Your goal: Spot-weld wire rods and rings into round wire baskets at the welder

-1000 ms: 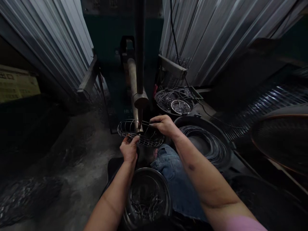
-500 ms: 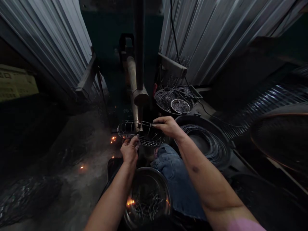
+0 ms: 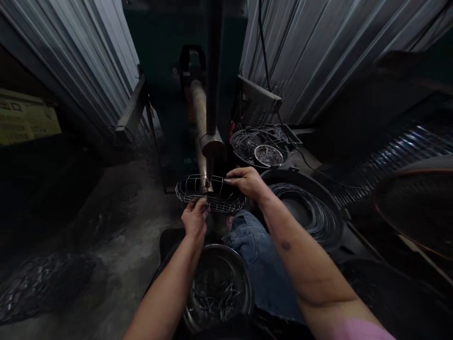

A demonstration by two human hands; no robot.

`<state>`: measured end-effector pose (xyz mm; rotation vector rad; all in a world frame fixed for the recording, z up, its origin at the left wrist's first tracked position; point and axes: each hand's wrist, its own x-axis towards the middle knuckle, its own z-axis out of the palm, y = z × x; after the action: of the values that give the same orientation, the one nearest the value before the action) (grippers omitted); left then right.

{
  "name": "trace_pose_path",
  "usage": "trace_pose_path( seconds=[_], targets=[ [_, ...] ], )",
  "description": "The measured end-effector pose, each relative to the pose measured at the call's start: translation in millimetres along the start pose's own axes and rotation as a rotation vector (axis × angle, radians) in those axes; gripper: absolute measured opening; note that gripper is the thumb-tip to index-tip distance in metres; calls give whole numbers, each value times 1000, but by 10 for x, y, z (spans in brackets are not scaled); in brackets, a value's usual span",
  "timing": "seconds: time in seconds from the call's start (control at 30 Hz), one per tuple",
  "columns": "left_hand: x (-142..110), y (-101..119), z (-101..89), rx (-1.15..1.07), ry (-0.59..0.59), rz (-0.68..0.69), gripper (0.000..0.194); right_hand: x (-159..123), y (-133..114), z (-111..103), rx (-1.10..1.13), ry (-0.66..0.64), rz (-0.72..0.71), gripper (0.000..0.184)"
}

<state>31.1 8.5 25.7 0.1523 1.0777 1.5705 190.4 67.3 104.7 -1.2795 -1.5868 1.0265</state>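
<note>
"Wire basket (image 3: pixel 210 194), how does it look from where you sit?"

"Oval and shallow, an open cage of thin, bright steel wire. Long hoops run around it, short ribs cross them, and the dark shows straight through the gaps."

"Where is it?"

"Nearly level in front of me, held in the air between my hands, above my jeans (image 3: pixel 251 255). The tip of the spot welder's upper electrode (image 3: pixel 208 165) touches a wire near the basket's middle, and the welder's pale round arm (image 3: pixel 200 127) runs down behind it."

"And your fingers?"

"On my left hand (image 3: pixel 194 219), the fingers (image 3: pixel 200 204) are curled narrow around the near wires, gripping them. On my right hand (image 3: pixel 247 183), the fingers (image 3: pixel 235 175) are stretched out flat and lie over the top wire at the right end, holding it down."

"What's around you?"

"Right below my left hand sits a steel bowl (image 3: pixel 244 288) of short bent wires. To my right, a black tub (image 3: pixel 300 182) holds a coil of wire (image 3: pixel 304 212), and beyond it round wire frames (image 3: pixel 256 146) are piled in another tub."
</note>
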Motion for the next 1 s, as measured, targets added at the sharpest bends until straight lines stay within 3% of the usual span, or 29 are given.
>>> trace_pose_path(
  seconds=[0.2, 0.33, 0.57, 0.87, 0.93, 1.0],
  targets=[
    [-56, -32, -7, -35, -37, -25, 35, -150, -104, -223, 85, -119, 60, 30],
    [-57, -84, -77, -94, -29, -141, 26, -234, -111, -313, 99, -167, 92, 31],
    [-37, -33, -84, -161, 45, -195, 13, -63, -222, -18, -21, -118, -73, 15],
    [50, 44, -78, -215, 46, -196, 11, 125, -311, 148, -150, -168, -162, 16],
    [69, 54, -84, -210, 52, -174, 10, 76, -320, 131, -198, -114, -157, 14],
    [87, 53, -100, -207, 57, -155, 11, -67, -343, 123, -279, 74, -159, 13]
  ],
)
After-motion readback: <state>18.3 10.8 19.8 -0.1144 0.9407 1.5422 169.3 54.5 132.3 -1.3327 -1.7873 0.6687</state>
